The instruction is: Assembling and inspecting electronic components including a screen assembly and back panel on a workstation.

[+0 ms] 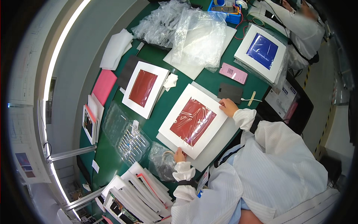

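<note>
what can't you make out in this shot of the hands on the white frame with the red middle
- Head view: the left hand fingertips, tucked under the edge of the white frame, so its grip is unclear.
- The bag by that hand: contents too small and blurred through crumpled plastic.
- The small parts in the clear tray: too tiny to identify.
- The right hand rests on the frame's corner; its palm is hidden.
</note>
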Tool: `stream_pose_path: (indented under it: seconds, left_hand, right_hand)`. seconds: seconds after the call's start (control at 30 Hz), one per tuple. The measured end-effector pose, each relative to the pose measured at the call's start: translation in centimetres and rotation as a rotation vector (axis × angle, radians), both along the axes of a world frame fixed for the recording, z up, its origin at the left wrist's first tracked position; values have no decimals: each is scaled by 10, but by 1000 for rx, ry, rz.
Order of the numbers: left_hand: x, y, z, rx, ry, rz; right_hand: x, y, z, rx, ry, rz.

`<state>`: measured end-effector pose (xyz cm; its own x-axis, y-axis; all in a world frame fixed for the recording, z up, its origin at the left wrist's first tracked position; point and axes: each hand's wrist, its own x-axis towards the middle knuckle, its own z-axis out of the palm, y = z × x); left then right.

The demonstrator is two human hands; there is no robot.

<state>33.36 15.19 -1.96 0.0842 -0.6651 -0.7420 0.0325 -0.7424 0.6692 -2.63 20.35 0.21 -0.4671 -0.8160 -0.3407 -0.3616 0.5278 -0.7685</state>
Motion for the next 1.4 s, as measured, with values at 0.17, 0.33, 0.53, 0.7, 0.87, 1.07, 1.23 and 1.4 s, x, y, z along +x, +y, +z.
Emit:
stream_pose_path:
  seconds: [0.17,0.33,0.53,0.7,0.87,1.07,1.23,1.4]
  left_hand:
    - [-3,-1,10,17,55,42]
    - [-2,-6,11,26,1,-44]
    - [1,-10,17,76,111,-112]
    - [5,-11,6,73,163,-140]
    - [-4,-5,4,-80,94,-187]
    - [-6,7,1,-187,65,-116]
    - [-2,13,2,-248,47,-126]
    - [-10,16,9,-282,26,-76]
  right_hand:
    - [-7,-27,-12,238,128,-20]
    - [-12,-48,-18,503,110,18]
    - [-34,-55,-35,462,82,114]
    - [-46,-66,-47,585,130,119]
    - [-39,-41,-29,306,-31,97]
    - [-39,-30,-23,164,-476,-148]
    - [-32,-30,-17,128,-552,-158]
    - [-44,-28,-14,163,-581,-158]
